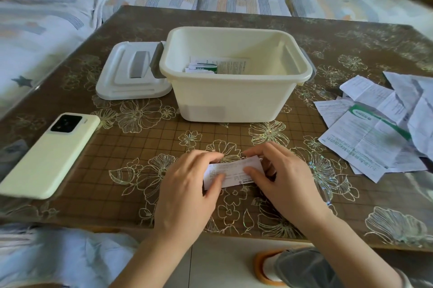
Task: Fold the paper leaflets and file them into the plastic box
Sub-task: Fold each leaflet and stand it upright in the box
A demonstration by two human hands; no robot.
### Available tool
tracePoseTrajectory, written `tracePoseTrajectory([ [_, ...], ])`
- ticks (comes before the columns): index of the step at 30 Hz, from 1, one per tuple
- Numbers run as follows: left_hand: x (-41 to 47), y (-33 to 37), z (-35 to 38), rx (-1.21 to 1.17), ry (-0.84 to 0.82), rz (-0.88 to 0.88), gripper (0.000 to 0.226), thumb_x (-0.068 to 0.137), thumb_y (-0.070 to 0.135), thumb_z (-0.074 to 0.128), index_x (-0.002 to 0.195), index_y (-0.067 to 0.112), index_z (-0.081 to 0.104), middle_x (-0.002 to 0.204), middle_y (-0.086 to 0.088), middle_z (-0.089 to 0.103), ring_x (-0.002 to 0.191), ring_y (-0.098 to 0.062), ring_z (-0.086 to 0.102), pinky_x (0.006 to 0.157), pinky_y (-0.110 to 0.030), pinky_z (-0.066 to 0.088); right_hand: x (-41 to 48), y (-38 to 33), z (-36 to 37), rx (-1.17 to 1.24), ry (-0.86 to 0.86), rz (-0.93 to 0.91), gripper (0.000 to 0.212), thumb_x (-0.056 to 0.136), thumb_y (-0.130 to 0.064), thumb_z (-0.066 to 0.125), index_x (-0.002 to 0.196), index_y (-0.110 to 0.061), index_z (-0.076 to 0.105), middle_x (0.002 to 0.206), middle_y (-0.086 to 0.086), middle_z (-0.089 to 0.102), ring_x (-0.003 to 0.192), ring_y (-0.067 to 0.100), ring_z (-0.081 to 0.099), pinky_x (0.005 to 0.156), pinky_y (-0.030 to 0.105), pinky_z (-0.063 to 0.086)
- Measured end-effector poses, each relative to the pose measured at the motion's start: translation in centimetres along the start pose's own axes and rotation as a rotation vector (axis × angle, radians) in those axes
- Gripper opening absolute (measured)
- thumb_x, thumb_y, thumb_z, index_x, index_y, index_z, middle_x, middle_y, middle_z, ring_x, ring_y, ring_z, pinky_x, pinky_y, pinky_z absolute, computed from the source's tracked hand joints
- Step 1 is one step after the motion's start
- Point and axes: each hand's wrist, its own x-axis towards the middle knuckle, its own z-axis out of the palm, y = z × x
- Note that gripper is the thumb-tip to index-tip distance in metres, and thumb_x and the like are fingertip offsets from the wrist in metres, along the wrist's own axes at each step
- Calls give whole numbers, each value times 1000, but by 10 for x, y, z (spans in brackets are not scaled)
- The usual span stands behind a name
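Observation:
A small white folded leaflet (234, 174) lies on the table near its front edge. My left hand (189, 184) pinches its left end between thumb and fingers. My right hand (281, 177) pinches its right end the same way. Behind them stands the cream plastic box (234, 98), open, with several folded leaflets (203, 68) lying on its bottom. A loose heap of unfolded leaflets (379, 128) lies spread on the table at the right.
The box's lid (131, 72) lies flat to the left of the box. A pale phone (51, 154) lies face down at the front left. The brown flowered table (140, 147) has a sofa with cushions behind and left of it.

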Motion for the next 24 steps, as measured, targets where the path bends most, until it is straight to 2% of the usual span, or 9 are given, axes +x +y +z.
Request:
tracePoseTrajectory([
  [4, 1, 1, -1, 28, 17, 30, 31, 82, 28, 68, 112, 18, 67, 114, 7, 57, 104, -8, 53, 84, -24, 50, 5, -4, -4, -42, -62, 8, 22, 81, -28, 73, 102, -25, 66, 97, -16, 57, 82, 5, 51, 67, 25, 49],
  [7, 2, 2, 0, 70, 52, 64, 25, 81, 27, 68, 104, 17, 69, 108, 5, 56, 98, -12, 52, 81, -26, 48, 13, -9, -9, -57, -139, 54, 23, 80, -33, 73, 102, -27, 66, 98, -13, 56, 85, 9, 54, 71, 27, 49],
  [10, 1, 2, 1, 132, 71, 102, 7, 87, 28, 69, 90, 22, 70, 94, 9, 59, 90, -15, 52, 75, -33, 42, 22, -16, -15, -108, -273, 94, 42, 75, -48, 74, 109, -29, 57, 104, -14, 53, 89, 7, 51, 77, 24, 44],
  [13, 0, 3, 0, 202, 88, 111, 7, 84, 34, 67, 82, 28, 69, 84, 16, 61, 91, -15, 53, 76, -30, 28, 32, -23, -19, -241, -417, 110, 57, 73, -55, 73, 117, -28, 48, 113, -10, 52, 99, 9, 48, 76, 22, 35],
  [15, 0, 3, 0, 194, 85, 105, 7, 85, 36, 67, 83, 30, 70, 84, 19, 61, 92, -14, 53, 77, -29, 26, 40, -27, -23, -287, -496, 131, 59, 73, -56, 72, 118, -27, 47, 115, -8, 54, 101, 11, 49, 74, 23, 32],
  [18, 0, 1, 1, 161, 69, 89, 12, 86, 41, 64, 88, 32, 72, 84, 20, 60, 92, -13, 53, 77, -30, 30, 50, -29, -26, -308, -606, 175, 59, 72, -58, 73, 114, -24, 49, 111, -7, 58, 96, 13, 51, 72, 25, 34],
  [20, 0, 0, 1, 150, 38, 80, 19, 86, 47, 61, 92, 33, 72, 86, 20, 59, 93, -13, 52, 77, -32, 33, 55, -30, -27, -321, -646, 185, 57, 69, -63, 72, 107, -25, 53, 101, -8, 59, 85, 11, 49, 63, 24, 33],
  [24, 3, 0, 1, 137, -6, 48, 29, 81, 58, 60, 96, 36, 71, 87, 20, 58, 94, -12, 51, 78, -34, 35, 53, -28, -27, -320, -623, 162, 47, 70, -62, 72, 92, -22, 62, 83, -9, 58, 72, 10, 49, 52, 15, 30],
])
